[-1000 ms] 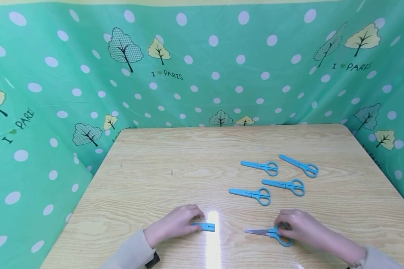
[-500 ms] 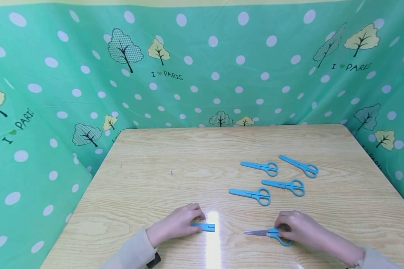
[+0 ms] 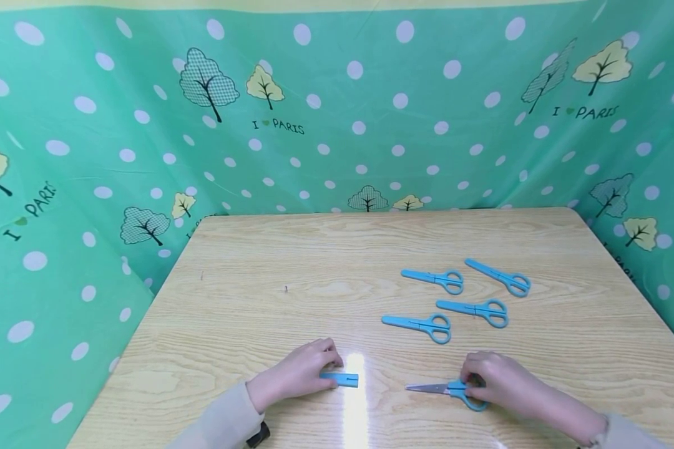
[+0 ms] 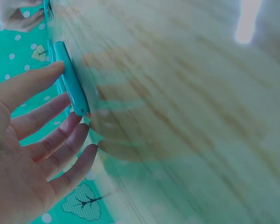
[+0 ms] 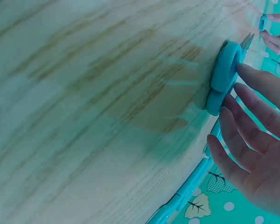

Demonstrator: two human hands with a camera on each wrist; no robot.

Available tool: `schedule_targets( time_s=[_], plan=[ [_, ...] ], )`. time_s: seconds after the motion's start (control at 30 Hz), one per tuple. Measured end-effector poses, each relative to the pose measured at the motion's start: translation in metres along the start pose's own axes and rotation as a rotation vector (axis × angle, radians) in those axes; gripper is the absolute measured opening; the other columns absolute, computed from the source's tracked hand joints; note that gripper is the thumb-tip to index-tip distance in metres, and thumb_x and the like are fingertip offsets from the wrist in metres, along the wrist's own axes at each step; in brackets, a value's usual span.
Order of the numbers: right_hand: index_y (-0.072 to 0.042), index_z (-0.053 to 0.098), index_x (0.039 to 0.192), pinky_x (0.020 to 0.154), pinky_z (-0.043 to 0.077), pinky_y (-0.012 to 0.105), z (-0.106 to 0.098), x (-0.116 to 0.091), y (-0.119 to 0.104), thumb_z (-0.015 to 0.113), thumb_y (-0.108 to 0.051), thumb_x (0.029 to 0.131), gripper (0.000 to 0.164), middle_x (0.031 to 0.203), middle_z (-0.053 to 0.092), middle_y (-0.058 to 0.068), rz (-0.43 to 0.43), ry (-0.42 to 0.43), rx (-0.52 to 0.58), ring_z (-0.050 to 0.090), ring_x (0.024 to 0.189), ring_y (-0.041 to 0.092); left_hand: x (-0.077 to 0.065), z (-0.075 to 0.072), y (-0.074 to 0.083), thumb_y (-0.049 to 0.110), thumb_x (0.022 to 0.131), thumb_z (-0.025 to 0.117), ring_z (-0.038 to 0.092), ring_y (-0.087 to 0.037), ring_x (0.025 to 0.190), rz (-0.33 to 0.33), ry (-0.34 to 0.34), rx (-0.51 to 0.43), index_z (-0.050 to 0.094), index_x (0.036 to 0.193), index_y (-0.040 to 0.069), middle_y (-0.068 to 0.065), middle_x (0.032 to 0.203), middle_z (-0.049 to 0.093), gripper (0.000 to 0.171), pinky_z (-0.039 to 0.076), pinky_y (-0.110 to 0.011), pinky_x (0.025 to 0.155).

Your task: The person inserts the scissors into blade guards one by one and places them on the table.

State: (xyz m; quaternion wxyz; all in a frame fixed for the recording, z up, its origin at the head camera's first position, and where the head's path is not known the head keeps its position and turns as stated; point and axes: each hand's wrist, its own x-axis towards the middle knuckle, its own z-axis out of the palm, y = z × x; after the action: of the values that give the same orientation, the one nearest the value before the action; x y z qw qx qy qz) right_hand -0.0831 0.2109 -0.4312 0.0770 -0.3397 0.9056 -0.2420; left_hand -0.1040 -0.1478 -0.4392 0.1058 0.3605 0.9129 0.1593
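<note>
Near the front of the table, my left hand (image 3: 294, 373) pinches a blue blade cover (image 3: 348, 380) between thumb and fingers, its slotted end facing right. In the left wrist view the cover (image 4: 73, 84) lies flat on the wood, thumb on one side and fingertips on the other. To the right, uncovered scissors (image 3: 429, 388) lie with their closed metal blades pointing left toward the cover, a gap between the two. My right hand (image 3: 502, 381) pinches their blue handles. From the right wrist, the handle loops (image 5: 225, 67) show between thumb and fingers, and the remaining fingers are spread.
Behind my right hand lie several blue scissors with covers on, including a near pair (image 3: 410, 322) and a far right pair (image 3: 497, 274). A tiny dark speck (image 3: 286, 289) is on the wooden table (image 3: 230, 249). A green dotted curtain (image 3: 359, 93) hangs behind.
</note>
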Motion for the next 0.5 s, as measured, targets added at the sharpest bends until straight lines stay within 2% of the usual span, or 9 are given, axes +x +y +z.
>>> schedule_targets(
  time_s=[0.5],
  plan=[
    [-0.018, 0.063, 0.075, 0.052, 0.042, 0.017, -0.0010, -0.0010, 0.0001, 0.073, -0.016, 0.069, 0.012, 0.074, 0.050, -0.018, 0.042, -0.050, -0.019, 0.040, 0.063, -0.004, 0.0021, 0.0006, 0.0007, 0.027, 0.073, 0.071, 0.046, 0.001, 0.072, 0.006, -0.010, 0.007, 0.063, 0.095, 0.013, 0.010, 0.085, 0.052, 0.028, 0.041, -0.012, 0.063]
  ],
)
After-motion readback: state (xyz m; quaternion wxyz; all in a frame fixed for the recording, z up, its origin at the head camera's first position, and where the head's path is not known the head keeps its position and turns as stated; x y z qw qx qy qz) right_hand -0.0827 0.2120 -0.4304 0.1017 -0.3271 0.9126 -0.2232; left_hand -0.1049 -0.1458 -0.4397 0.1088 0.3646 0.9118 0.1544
